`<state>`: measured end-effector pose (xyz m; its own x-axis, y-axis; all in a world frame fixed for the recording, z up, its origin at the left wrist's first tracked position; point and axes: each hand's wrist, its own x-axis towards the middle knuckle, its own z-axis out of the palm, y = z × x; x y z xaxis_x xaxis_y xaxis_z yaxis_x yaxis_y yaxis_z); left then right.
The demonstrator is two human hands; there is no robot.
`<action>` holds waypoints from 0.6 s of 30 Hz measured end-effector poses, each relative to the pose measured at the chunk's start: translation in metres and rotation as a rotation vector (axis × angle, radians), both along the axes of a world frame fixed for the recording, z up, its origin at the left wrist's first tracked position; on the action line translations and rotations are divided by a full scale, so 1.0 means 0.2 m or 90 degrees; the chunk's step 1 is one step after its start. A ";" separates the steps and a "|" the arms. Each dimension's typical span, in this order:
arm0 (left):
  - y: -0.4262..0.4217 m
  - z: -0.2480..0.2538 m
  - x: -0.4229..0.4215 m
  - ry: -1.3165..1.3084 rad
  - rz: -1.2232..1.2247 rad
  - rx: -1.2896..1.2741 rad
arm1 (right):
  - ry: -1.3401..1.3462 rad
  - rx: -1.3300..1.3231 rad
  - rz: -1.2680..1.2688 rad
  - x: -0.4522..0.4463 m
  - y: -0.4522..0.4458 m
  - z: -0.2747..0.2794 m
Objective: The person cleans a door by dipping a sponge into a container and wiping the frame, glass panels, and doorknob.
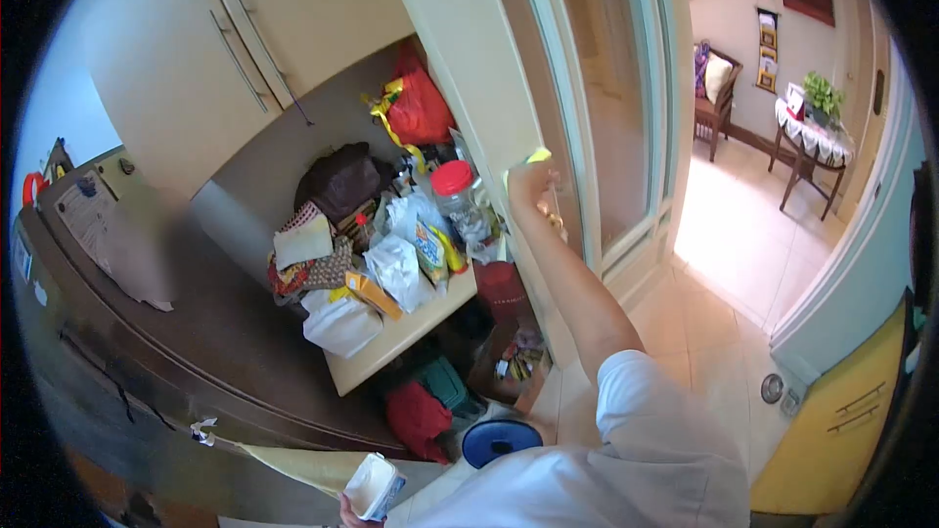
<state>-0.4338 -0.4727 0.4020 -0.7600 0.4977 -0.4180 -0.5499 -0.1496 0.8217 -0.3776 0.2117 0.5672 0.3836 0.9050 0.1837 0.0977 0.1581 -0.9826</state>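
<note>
With my right arm stretched out and raised, my right hand (529,184) is closed on a yellow sponge (538,154). The sponge is mostly hidden by the fingers and is held against the cream door frame (479,68), beside the glass-paned door (597,108). Low in the view, my left hand (349,515) grips an open white plastic tub (373,486) with blue print on its side. Only a few fingers of that hand show; the tub is tilted, and its inside looks white.
A cluttered shelf (357,364) holds bags, a red-lidded jar (452,191) and packets. Below are a red cloth (418,420), a box (523,391) and a round blue lid (501,442). A dark fridge (245,323) stands left. A doorway at right shows a plant (822,95) on a table.
</note>
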 end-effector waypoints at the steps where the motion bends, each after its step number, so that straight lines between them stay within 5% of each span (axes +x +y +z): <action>1: 0.01 -0.01 0.00 -0.006 0.023 -0.002 | -0.130 0.093 -0.008 -0.02 0.00 0.04; 5: 0.01 -0.04 0.00 -0.030 0.100 0.002 | -0.117 0.279 -0.151 -0.11 0.16 0.78; 8: 0.02 -0.07 0.02 -0.046 0.150 0.009 | -0.149 0.451 -0.116 0.00 0.11 1.36; 11: 0.04 -0.13 0.03 -0.031 0.193 -0.003 | -0.187 0.587 -0.049 0.09 0.07 1.64; 14: 0.10 -0.15 0.08 -0.066 0.175 0.028 | -0.180 0.778 -0.058 0.04 0.08 1.55; 15: 0.12 -0.13 0.10 -0.084 0.174 0.004 | -0.283 0.768 -0.171 -0.04 0.16 1.34; 18: 0.12 -0.17 0.13 -0.079 0.158 -0.013 | -0.380 0.793 0.000 0.12 0.00 0.61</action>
